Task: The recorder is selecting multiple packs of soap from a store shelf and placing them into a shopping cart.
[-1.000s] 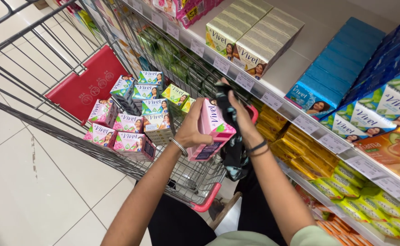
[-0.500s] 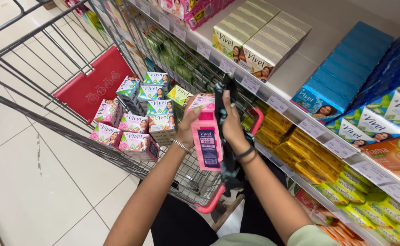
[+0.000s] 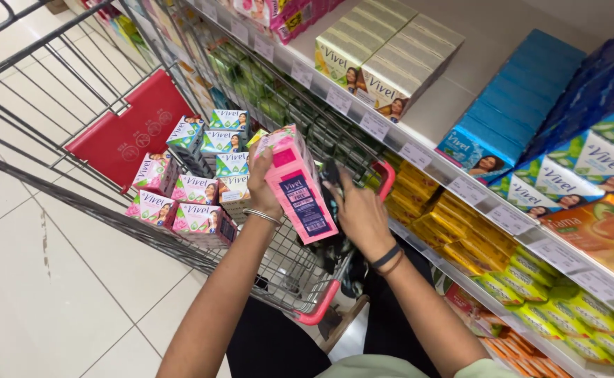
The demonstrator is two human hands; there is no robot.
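Pink soap pack [image 3: 296,185], red cart flap [image 3: 135,133]

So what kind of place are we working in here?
Most likely a supermarket toiletries aisle: a wire shopping cart holding soap boxes, long shelves stacked with boxed soaps, and price tags along the shelf edges.

- Pink boxes [image 3: 294,183] held up: 1
- Pink boxes in cart [image 3: 174,203]: 4
- Green boxes in cart [image 3: 224,133]: 4
- Hands: 2, left [image 3: 261,183], right [image 3: 361,213]
- Cart [image 3: 300,280]: 1
- Bangle [image 3: 261,217]: 1
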